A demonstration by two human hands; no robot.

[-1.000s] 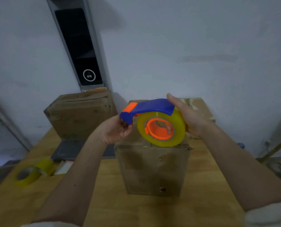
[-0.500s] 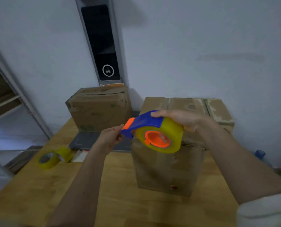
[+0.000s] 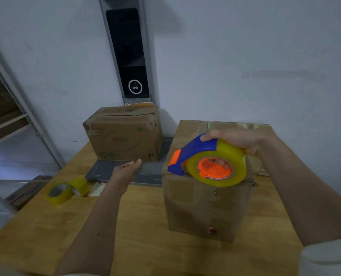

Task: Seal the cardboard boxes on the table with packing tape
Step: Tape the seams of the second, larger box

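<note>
The right hand (image 3: pixel 239 139) grasps the tape dispenser (image 3: pixel 207 160), fingers curled over the top of its blue frame and yellow roll, with fingertips visible through the orange hub. The dispenser sits at the near top edge of the near cardboard box (image 3: pixel 203 206), its blue and orange nose pointing left and touching or just above the box's top left corner; which one cannot be told. This box stands on the right part of the wooden worktop (image 3: pixel 145 236), its top flaps showing strips of old tape. The left hand (image 3: pixel 125 170) has its grip released, fingers straight and held together, hovering above the worktop to the left of the near box and holding nothing. A second cardboard box (image 3: pixel 123 134) stands farther back on the left, against the wall, on a grey mat (image 3: pixel 145 172). Two loose rolls of yellow tape (image 3: pixel 66 191) lie on the far left of the worktop, beside a scrap of paper (image 3: pixel 96 190). A dark panel (image 3: pixel 128 52) is mounted on the wall behind the far box.
</note>
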